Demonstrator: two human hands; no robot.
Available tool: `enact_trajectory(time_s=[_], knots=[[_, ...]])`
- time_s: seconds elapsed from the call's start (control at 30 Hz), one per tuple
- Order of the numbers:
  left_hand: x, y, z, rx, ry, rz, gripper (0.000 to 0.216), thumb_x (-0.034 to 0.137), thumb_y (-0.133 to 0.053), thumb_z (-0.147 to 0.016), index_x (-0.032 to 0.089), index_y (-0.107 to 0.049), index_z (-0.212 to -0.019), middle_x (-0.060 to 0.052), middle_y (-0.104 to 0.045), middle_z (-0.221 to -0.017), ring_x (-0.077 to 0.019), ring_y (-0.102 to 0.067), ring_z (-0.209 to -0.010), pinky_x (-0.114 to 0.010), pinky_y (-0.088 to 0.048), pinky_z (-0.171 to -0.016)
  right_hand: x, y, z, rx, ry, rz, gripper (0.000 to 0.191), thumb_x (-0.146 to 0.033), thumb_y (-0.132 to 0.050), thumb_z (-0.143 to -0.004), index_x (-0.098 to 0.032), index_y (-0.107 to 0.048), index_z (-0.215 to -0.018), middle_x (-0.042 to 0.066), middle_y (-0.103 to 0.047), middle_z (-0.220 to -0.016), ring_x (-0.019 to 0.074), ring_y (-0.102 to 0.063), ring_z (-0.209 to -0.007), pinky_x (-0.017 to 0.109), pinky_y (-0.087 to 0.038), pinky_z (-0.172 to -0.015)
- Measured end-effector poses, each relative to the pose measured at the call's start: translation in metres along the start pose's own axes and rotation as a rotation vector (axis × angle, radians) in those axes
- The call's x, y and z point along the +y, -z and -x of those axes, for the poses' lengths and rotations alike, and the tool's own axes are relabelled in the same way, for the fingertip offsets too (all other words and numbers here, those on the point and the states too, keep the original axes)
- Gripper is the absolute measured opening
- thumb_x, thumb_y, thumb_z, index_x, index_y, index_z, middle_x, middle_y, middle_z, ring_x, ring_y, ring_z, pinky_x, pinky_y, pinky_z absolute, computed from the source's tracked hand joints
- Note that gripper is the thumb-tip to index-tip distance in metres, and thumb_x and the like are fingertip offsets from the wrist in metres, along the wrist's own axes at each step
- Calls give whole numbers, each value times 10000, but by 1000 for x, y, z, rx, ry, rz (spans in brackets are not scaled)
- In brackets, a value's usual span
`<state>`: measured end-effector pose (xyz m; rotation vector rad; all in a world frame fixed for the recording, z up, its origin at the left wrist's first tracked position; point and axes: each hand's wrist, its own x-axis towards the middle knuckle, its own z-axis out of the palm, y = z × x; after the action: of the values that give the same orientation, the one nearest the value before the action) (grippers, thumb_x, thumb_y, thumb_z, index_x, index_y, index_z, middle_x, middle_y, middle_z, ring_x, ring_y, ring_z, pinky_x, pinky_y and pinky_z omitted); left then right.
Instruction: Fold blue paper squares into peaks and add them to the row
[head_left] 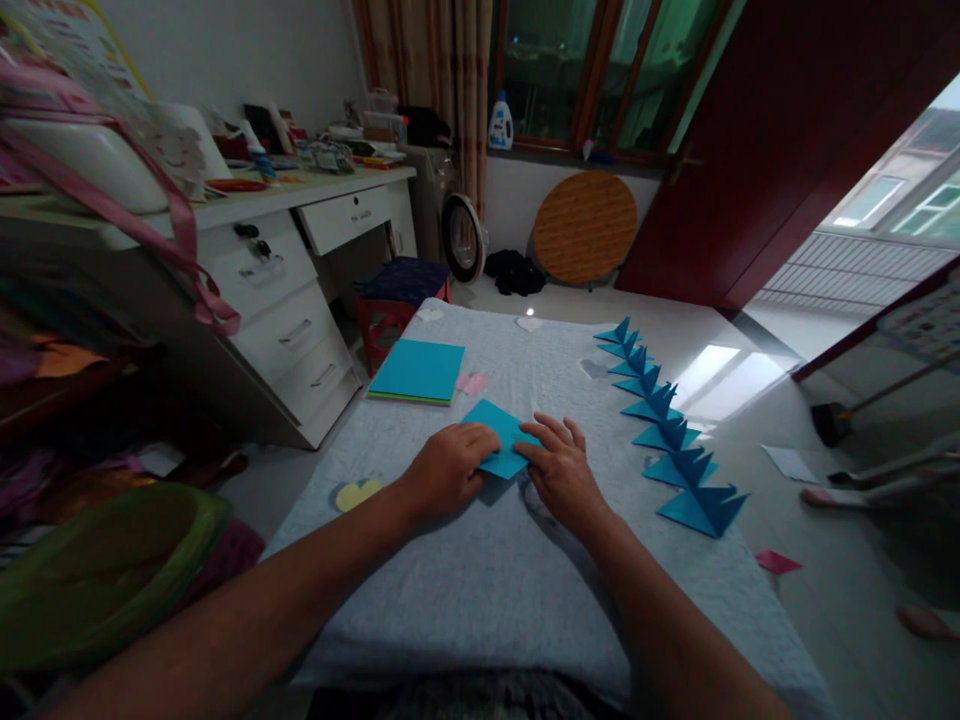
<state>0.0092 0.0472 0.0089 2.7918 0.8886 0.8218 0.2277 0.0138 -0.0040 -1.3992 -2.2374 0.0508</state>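
A folded square of blue origami paper (498, 436) lies turned like a diamond between my hands, over the cloth-covered table. My left hand (448, 466) is closed on its left side, fingers curled over the top; the thumb is partly hidden. At the right corner, my right hand (561, 466) holds the edge with its nearer fingers, while the others are lifted and spread. Left of the far corner lies a stack of square paper (418, 371), blue on top with a green edge below. Along the table's right side runs a row of several folded blue paper cranes (666, 415).
A grey patterned cloth (450, 610) covers the table. To the left stand a green-lined bin (112, 570), a white desk (262, 290) and a red stool (397, 290). A pink paper piece (778, 562) lies past the right edge. Another person's feet (832, 498) show at far right.
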Motion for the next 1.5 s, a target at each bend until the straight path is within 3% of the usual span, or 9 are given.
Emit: enact_trajectory(time_s=[0.17,0.37,0.57,0.7,0.8,0.9,1.03,1.2,1.5], knots=[[3,5,9,-183,230,32,290,15,-537,-735,193,-660,-928,-86,-713,-1078,-239,-656,-1049,-386,-516,-962,-11,19,2,-177,16,28,271,-101,-553,-910,-262,-721,-1049,73,-687,-1249,290,-510,-1297,569,-214,-1128],[28,2,27,-213,295,186,270,58,-518,-780,211,-674,-938,-54,-722,-973,-210,-670,-957,-333,-522,-888,-29,51,16,-345,47,-143,218,-103,-560,-896,-219,-715,-996,84,-702,-1152,226,-635,-1062,363,-434,-968],[40,11,31,-223,449,408,161,223,-499,-917,203,-653,-875,-11,-695,-836,-186,-658,-806,-279,-483,-738,-24,55,18,-478,-136,-243,148,-129,-542,-906,-187,-651,-825,30,-679,-812,167,-616,-741,258,-404,-691],[34,7,27,-148,591,506,121,294,-561,-897,206,-622,-953,6,-660,-796,-180,-648,-765,-266,-469,-701,-19,46,17,-448,-275,-261,168,-196,-538,-923,-184,-590,-764,4,-619,-699,142,-537,-618,254,-314,-591],[29,-2,28,-78,651,435,338,311,-561,-901,234,-539,-1230,-1,-674,-846,-197,-670,-813,-282,-485,-732,-17,35,19,-360,-358,-264,115,-200,-548,-898,-186,-585,-790,6,-624,-709,149,-546,-644,258,-318,-611],[27,-10,31,-44,625,327,450,316,-534,-922,257,-448,-1360,-26,-695,-940,-220,-689,-926,-303,-498,-797,-15,23,23,-262,-428,-280,101,-227,-548,-888,-186,-607,-960,26,-661,-787,172,-580,-707,271,-354,-657],[26,-13,33,-71,593,270,404,292,-508,-942,273,-468,-1343,-43,-709,-1095,-219,-696,-967,-319,-512,-857,-13,15,27,-170,-473,-325,362,-258,-526,-888,-182,-489,-1240,6,-647,-772,184,-580,-674,283,-371,-653],[24,-17,31,-106,480,179,274,242,-481,-958,236,-596,-1206,-65,-684,-1190,-221,-654,-1082,-338,-492,-967,-12,12,29,-166,-473,-243,230,-257,-498,-887,-204,-507,-1111,0,-617,-726,192,-578,-670,283,-364,-644],[28,-15,25,-248,497,-23,279,262,-463,-981,215,-676,-1154,-71,-673,-975,-224,-666,-899,-330,-515,-811,-10,11,26,-234,-431,-117,115,-204,-529,-864,-209,-585,-964,26,-651,-757,194,-588,-715,281,-338,-664]])
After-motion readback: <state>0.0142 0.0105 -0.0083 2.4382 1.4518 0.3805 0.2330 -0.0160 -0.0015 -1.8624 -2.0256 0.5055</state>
